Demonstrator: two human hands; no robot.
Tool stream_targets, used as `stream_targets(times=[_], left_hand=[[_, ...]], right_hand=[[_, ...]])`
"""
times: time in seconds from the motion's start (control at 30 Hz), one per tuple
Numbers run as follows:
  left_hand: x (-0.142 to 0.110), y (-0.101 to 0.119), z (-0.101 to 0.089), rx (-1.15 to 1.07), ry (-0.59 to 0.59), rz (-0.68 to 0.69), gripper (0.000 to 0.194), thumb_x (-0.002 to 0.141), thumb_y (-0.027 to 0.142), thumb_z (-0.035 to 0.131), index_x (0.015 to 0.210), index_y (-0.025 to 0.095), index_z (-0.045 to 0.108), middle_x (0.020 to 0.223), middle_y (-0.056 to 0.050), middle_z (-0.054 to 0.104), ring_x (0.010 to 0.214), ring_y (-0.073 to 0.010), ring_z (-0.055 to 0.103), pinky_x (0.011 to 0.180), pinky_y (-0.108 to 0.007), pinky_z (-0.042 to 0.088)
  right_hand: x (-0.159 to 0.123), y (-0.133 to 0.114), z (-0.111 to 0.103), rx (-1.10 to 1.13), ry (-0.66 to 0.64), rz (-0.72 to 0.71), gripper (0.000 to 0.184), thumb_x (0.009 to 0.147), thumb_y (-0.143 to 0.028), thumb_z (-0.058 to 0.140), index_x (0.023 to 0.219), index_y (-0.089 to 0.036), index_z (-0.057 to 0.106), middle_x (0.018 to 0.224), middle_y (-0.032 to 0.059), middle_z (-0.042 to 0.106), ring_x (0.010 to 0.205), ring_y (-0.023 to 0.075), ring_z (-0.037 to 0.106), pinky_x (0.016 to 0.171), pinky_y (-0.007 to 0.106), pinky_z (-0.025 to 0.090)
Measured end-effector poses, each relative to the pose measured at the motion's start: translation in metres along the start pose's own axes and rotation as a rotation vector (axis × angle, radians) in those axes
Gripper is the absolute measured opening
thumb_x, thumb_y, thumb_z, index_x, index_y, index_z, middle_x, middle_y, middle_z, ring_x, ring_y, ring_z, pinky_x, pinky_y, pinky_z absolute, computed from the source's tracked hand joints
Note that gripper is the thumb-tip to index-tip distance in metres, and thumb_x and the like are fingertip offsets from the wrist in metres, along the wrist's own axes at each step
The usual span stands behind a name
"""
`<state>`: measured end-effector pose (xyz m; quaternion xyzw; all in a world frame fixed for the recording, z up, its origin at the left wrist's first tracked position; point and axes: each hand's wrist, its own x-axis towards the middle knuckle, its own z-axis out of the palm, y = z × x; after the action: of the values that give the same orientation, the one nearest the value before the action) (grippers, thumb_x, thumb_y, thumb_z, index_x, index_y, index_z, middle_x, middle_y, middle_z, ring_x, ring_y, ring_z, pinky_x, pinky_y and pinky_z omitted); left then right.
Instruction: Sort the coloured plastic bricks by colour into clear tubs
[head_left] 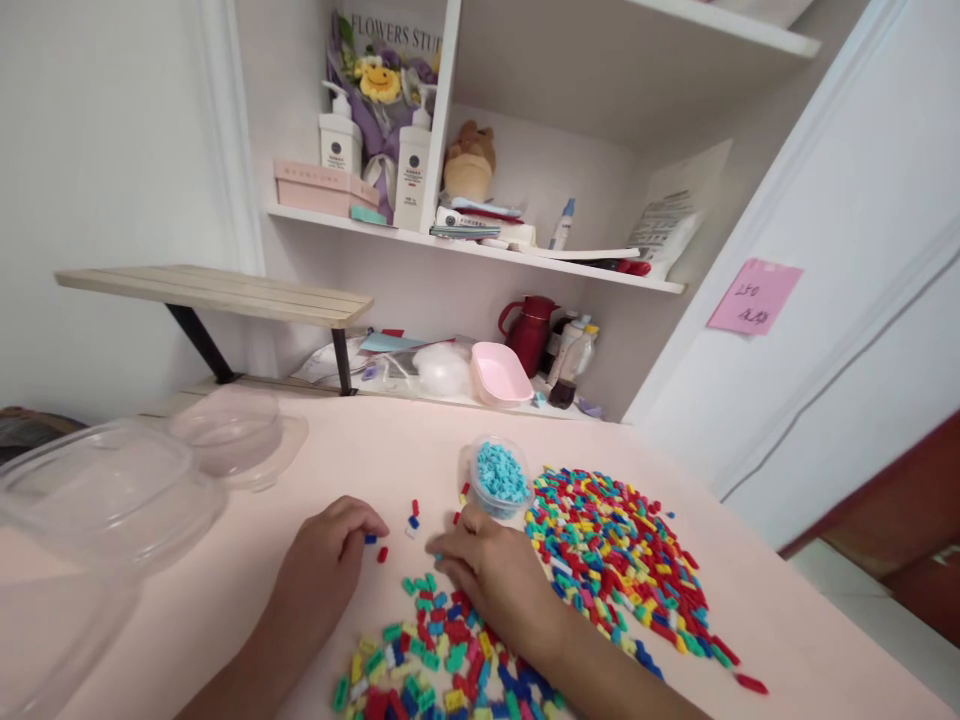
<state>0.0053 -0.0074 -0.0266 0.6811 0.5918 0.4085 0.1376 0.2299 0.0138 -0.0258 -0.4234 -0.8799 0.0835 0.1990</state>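
Small bricks of many colours lie in a wide heap (619,570) on the pink table (787,620), with a second patch (435,660) near the front edge. My left hand (330,565) rests on the table with its fingers curled, and a small blue brick (370,539) sits at its fingertips. My right hand (491,575) lies knuckles up over the front patch, fingers bent toward a few loose bricks (411,522). Just behind it stands a small clear cup (500,478) full of light blue bricks.
Clear plastic containers (105,500) and a round clear bowl (232,435) stand at the left. Behind are a wooden riser shelf (217,290), a pink tub (499,375), a red jug (529,332) and bottles. White shelves above hold bottles and a plush toy.
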Motion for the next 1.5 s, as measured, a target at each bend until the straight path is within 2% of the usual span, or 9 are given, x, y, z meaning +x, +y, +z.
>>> stream_targets(times=[0.17, 0.3, 0.4, 0.67, 0.83, 1.0, 1.17, 1.33, 1.5], left_hand=[[-0.001, 0.0, -0.002, -0.001, 0.021, 0.013, 0.03, 0.079, 0.02, 0.038, 0.07, 0.024, 0.067, 0.083, -0.001, 0.071, 0.079, -0.0165, 0.067, 0.074, -0.027, 0.052], [0.002, -0.006, 0.0, -0.005, 0.084, 0.063, 0.029, 0.078, 0.023, 0.04, 0.068, 0.025, 0.067, 0.081, 0.0, 0.07, 0.076, -0.0155, 0.068, 0.071, -0.025, 0.053], [0.005, -0.013, 0.002, -0.007, 0.135, 0.077, 0.028, 0.077, 0.027, 0.042, 0.067, 0.026, 0.068, 0.082, -0.001, 0.07, 0.077, -0.0157, 0.069, 0.071, -0.024, 0.055], [0.011, -0.027, -0.007, 0.094, 0.161, -0.037, 0.033, 0.074, 0.033, 0.042, 0.083, 0.023, 0.072, 0.099, -0.007, 0.069, 0.098, -0.0231, 0.066, 0.09, -0.039, 0.053], [0.008, -0.026, -0.007, 0.195, 0.053, -0.1, 0.038, 0.081, 0.037, 0.039, 0.101, 0.023, 0.069, 0.11, -0.007, 0.068, 0.108, -0.0248, 0.062, 0.098, -0.045, 0.047], [0.005, -0.007, -0.008, 0.298, -0.096, -0.078, 0.044, 0.089, 0.041, 0.035, 0.117, 0.024, 0.064, 0.122, -0.005, 0.067, 0.119, -0.0241, 0.056, 0.105, -0.047, 0.04], [0.005, 0.006, -0.032, 0.32, -0.329, -0.095, 0.059, 0.092, 0.052, 0.028, 0.138, 0.024, 0.051, 0.146, -0.005, 0.051, 0.136, -0.0243, 0.043, 0.114, -0.047, 0.031], [-0.032, -0.004, -0.056, 0.446, -0.505, -0.04, 0.069, 0.091, 0.064, 0.021, 0.15, 0.031, 0.034, 0.157, 0.0, 0.032, 0.145, -0.0247, 0.027, 0.118, -0.045, 0.024], [-0.089, -0.006, -0.045, 0.659, -0.374, 0.171, 0.072, 0.087, 0.064, 0.039, 0.151, 0.032, 0.025, 0.159, -0.004, 0.025, 0.147, -0.0326, 0.02, 0.114, -0.058, 0.019]], right_hand=[[0.0, 0.007, -0.016, 0.155, 0.163, -0.073, 0.025, 0.089, -0.019, 0.058, 0.108, -0.03, 0.07, 0.096, 0.0025, 0.064, 0.084, 0.0163, 0.064, 0.076, 0.026, 0.048], [0.006, 0.029, -0.04, 0.203, 0.442, 0.016, 0.026, 0.092, -0.021, 0.053, 0.111, -0.026, 0.069, 0.093, 0.0055, 0.062, 0.084, 0.0183, 0.062, 0.076, 0.029, 0.049], [0.007, 0.045, -0.057, 0.262, 0.533, 0.068, 0.032, 0.095, -0.024, 0.046, 0.12, -0.024, 0.066, 0.101, 0.0085, 0.062, 0.083, 0.0191, 0.062, 0.073, 0.031, 0.05], [-0.006, 0.061, -0.09, 0.544, 0.788, 0.204, 0.03, 0.095, -0.035, 0.046, 0.114, -0.023, 0.066, 0.093, 0.0036, 0.06, 0.061, 0.0123, 0.058, 0.063, 0.028, 0.049], [-0.012, 0.079, -0.093, 0.631, 0.836, 0.291, 0.033, 0.092, -0.04, 0.048, 0.112, -0.022, 0.067, 0.085, 0.0023, 0.06, 0.059, 0.0124, 0.057, 0.057, 0.026, 0.046], [-0.017, 0.105, -0.092, 0.668, 0.864, 0.334, 0.037, 0.09, -0.044, 0.05, 0.11, -0.019, 0.068, 0.08, 0.0027, 0.061, 0.056, 0.0131, 0.057, 0.053, 0.026, 0.044], [-0.02, 0.118, -0.101, 0.758, 1.015, 0.357, 0.038, 0.088, -0.045, 0.051, 0.109, -0.018, 0.068, 0.073, 0.0005, 0.06, 0.051, 0.0116, 0.054, 0.048, 0.024, 0.043], [-0.022, 0.111, -0.114, 0.833, 1.074, 0.296, 0.037, 0.088, -0.044, 0.052, 0.108, -0.018, 0.069, 0.068, -0.001, 0.058, 0.049, 0.0108, 0.052, 0.047, 0.023, 0.042], [-0.028, 0.103, -0.127, 0.891, 1.122, 0.252, 0.036, 0.089, -0.042, 0.051, 0.108, -0.017, 0.068, 0.065, -0.002, 0.056, 0.048, 0.0101, 0.05, 0.048, 0.022, 0.042]])
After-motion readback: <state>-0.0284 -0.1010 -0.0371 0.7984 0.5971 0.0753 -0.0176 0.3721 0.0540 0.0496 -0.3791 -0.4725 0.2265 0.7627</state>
